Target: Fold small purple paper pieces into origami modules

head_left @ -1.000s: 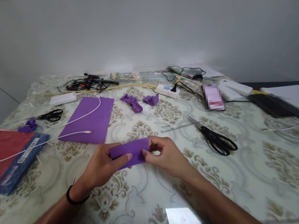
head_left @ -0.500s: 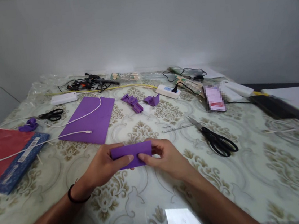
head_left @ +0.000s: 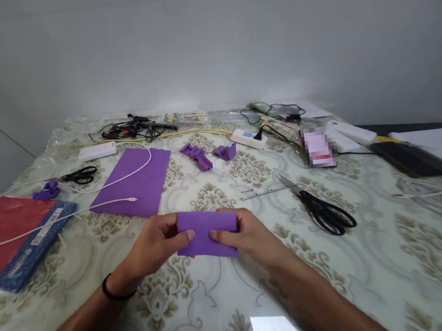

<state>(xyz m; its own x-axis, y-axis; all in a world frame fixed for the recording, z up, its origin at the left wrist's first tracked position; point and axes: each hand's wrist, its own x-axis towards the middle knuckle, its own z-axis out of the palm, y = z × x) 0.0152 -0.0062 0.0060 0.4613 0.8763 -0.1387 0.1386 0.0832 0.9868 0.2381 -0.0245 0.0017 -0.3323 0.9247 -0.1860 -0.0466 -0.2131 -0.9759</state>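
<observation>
Between both hands is a small rectangle of purple paper (head_left: 204, 222), held above the near middle of the table. My left hand (head_left: 156, 246) grips its left end, thumb on the front face and fingers mostly hidden behind. The right end is pinched by my right hand (head_left: 249, 234), whose thumb also presses the front. Past the hands lies a large purple sheet (head_left: 135, 189) with a white cable across it. Two folded purple paper pieces, a longer one (head_left: 197, 156) and a shorter one (head_left: 225, 152), sit further back.
Black-handled scissors (head_left: 325, 209) lie to the right, blades touching a clear ruler (head_left: 262, 192). At left are a red and blue packet (head_left: 23, 232), crumpled purple paper (head_left: 47, 190) and more scissors (head_left: 81, 175). A power strip (head_left: 248, 138), phone (head_left: 318, 147) and tangled black cables (head_left: 135, 126) stand behind.
The purple paper has tilted, so more of its front face shows, and it has shifted slightly right. Both hands keep their hold. The whole view has moved a little.
</observation>
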